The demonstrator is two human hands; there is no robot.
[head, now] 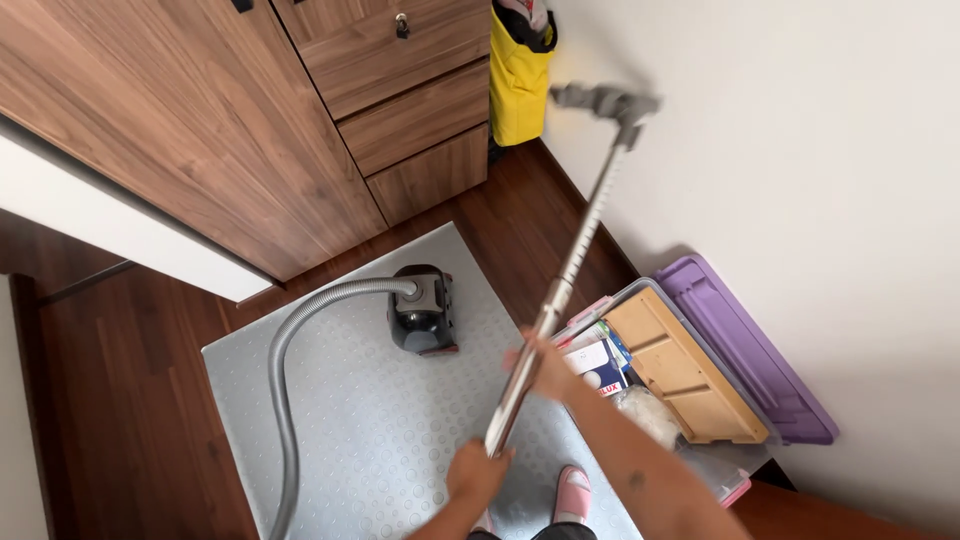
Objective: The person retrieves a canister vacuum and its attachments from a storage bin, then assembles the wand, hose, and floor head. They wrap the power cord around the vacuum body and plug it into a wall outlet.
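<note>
The room has a dark wooden floor [150, 400] and a plain white wall [800, 180], and a grey dotted plastic floor mat [390, 430] lies in the middle of it. On the far part of this mat stands a small black and grey canister vacuum cleaner [424, 310], and its grey ribbed hose [285, 400] bends over the mat toward the near edge. The left hand [478, 472], above the near part of the mat, is closed around the lower end of the long shiny metal vacuum tube [560, 290]. The right hand [545, 365], higher on the same tube, wraps its fingers around it. The tube rises away from the mat toward the wall, where the blurred grey nozzle head [605, 102] is near or against the wall surface. Beyond the mat stands a brown wooden cabinet with drawers [330, 110], and a yellow bag [518, 75] stands beside it. Right of the mat is an open clear plastic storage box [660, 390] with a purple lid [745, 350] leaning by the wall. A pink slipper [572, 495] stands on the mat's near edge.
</note>
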